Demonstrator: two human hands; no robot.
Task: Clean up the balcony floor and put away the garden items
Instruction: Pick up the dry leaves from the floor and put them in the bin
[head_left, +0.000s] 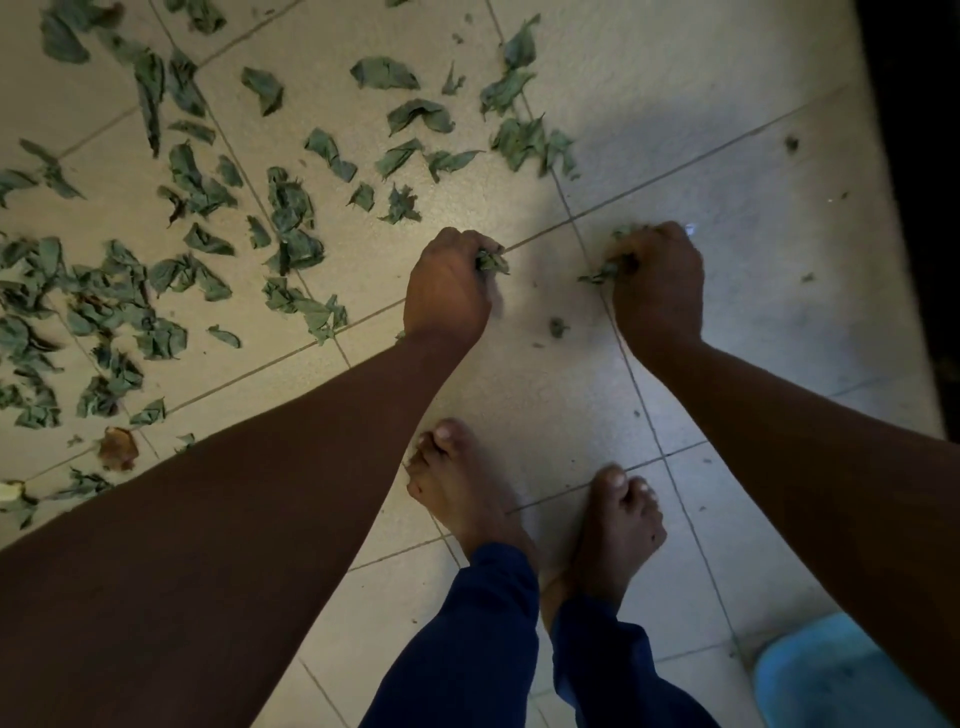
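while arms reach down, left hand (448, 283) and right hand (657, 280) clutch leaves (491, 260).

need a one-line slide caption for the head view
Both hands, left hand and right hand, grip clumps of leaves gathered off the tiled floor.

I see dry green leaves (291, 208), crumpled and curled, scattered loose over the pale tiled floor (701, 182), thickest at the left. A few more leaves are bunched in my left hand (449, 288) and my right hand (657, 283).
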